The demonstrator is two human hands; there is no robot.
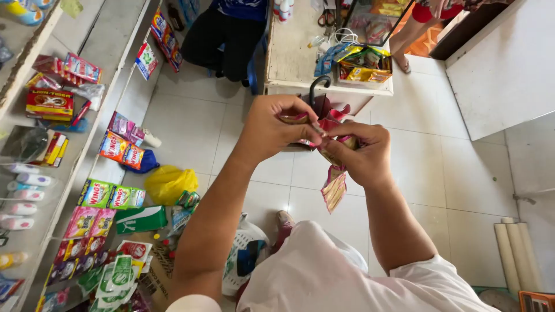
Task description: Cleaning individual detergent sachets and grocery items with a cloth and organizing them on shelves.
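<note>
Both hands meet at chest height over the white tiled floor (pixel 462 173): the left hand (pixel 277 130) pinches the top of a strip of small red-and-gold foil sachets (pixel 334 188), the right hand (pixel 361 153) closed on it just below. It looks light, limp and slick, best gripped at the sealed seams.

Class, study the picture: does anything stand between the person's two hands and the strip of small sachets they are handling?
Nothing visible does. The left hand and the right hand both already pinch the top of the strip of sachets, which hangs freely below the right hand, above the tiled floor.
</note>
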